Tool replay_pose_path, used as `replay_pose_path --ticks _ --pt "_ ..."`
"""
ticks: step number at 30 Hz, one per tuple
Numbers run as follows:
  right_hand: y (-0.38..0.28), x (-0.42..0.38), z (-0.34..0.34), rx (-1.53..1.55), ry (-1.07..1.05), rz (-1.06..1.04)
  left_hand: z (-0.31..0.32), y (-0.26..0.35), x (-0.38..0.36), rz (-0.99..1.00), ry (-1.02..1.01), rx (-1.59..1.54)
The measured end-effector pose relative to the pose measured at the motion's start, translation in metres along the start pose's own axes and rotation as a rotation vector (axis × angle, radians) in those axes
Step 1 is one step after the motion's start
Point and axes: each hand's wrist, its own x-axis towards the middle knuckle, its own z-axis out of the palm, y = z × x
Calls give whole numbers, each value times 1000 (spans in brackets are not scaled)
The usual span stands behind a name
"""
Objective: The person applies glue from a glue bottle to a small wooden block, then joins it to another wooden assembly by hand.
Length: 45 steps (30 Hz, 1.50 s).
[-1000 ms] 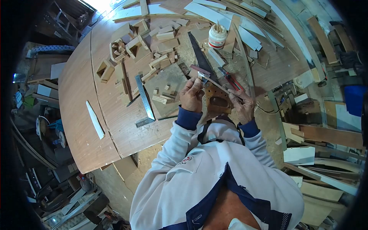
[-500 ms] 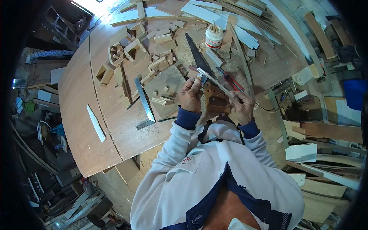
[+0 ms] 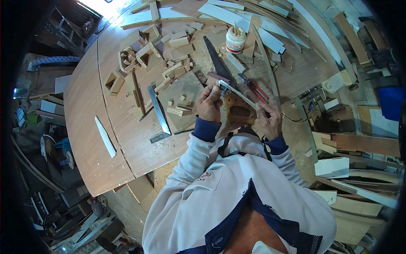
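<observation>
Two hands: left hand [image 3: 210, 103] and right hand [image 3: 268, 118], each closed on one end of a single thin strip [image 3: 237, 94], held over one brown wood piece [image 3: 239, 111] on the table [image 3: 89, 127]. At ten o'clock, one steel square [image 3: 159, 111]. At twelve, one saw [image 3: 216, 61], one white jar [image 3: 235, 40]. Since earlier: right hand slightly lower, strip tilted steeper.

Single head-worn view, looking steeply down, close over workbench [image 3: 93, 127], wide fisheye, dark corners
</observation>
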Motion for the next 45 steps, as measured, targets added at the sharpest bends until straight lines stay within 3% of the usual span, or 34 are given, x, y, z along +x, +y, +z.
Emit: replay_pose_path --ticks 13,21,25,27,34,39,42,45 --pt "-7 9 -3 34 -5 16 -1 -4 2 -16 8 -21" --pt "-15 17 -12 -140 56 -261 -2 -3 0 10 -11 24" --pt "-16 22 -20 -132 48 -149 -4 -3 0 42 -50 44" --pt "-13 25 -21 -160 73 -277 -5 -3 1 60 -40 58" --pt "-16 22 -22 -25 -50 -297 -11 -9 5 67 -33 81" --pt "-16 21 -23 21 -13 -124 -4 -1 1 63 -22 69" --pt "-13 26 -20 10 28 -215 0 1 0 95 -42 89" --pt "-26 28 -17 -39 69 -179 2 0 -1 83 18 160"
